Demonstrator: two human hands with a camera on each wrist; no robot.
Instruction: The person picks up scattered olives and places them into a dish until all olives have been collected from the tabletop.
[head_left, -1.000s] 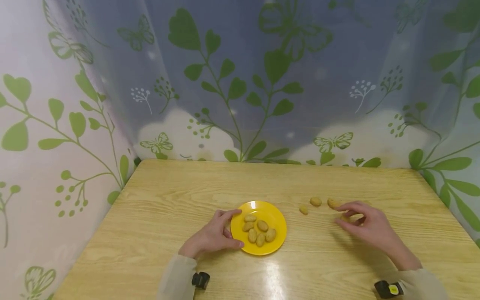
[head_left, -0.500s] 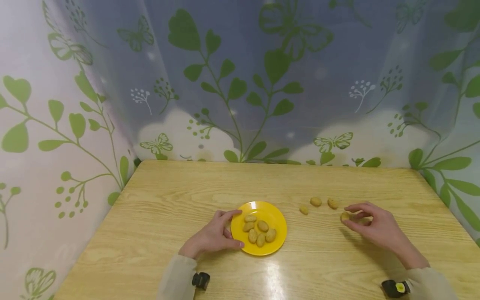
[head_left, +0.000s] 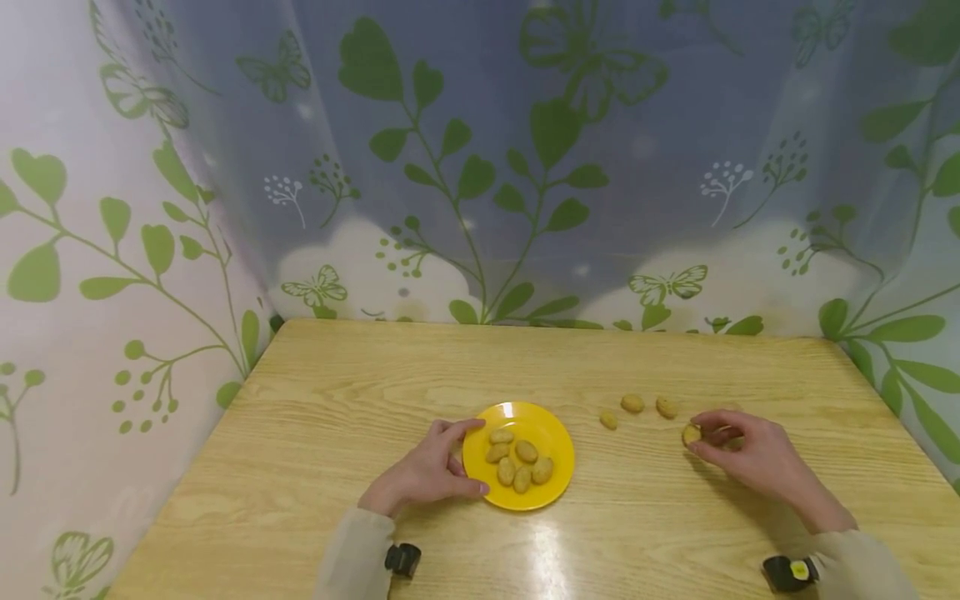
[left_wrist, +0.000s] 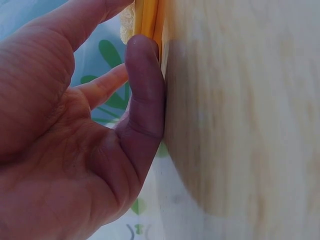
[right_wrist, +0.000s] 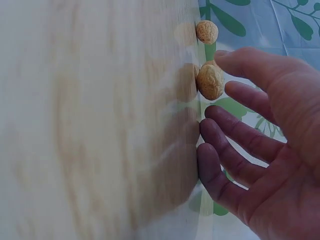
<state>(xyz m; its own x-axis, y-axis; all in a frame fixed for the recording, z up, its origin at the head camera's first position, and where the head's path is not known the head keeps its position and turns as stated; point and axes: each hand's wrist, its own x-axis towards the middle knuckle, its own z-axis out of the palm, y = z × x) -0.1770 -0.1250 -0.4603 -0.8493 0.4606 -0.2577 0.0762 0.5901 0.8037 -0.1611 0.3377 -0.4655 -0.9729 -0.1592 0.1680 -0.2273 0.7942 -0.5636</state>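
Tan nugget (right_wrist: 210, 84) parallels tabletop (head_left: 375, 367) lengthwise; I can't tell whether right hand (head_left: 752, 448) pinches it.

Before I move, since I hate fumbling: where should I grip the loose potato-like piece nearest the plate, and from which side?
I'd pinch the potato-like piece across its middle with the right hand, from above and the near side. It's elongated, so its long sides should hold steadier than its rounded ends, and a neighbouring piece sits farther back, to its right.
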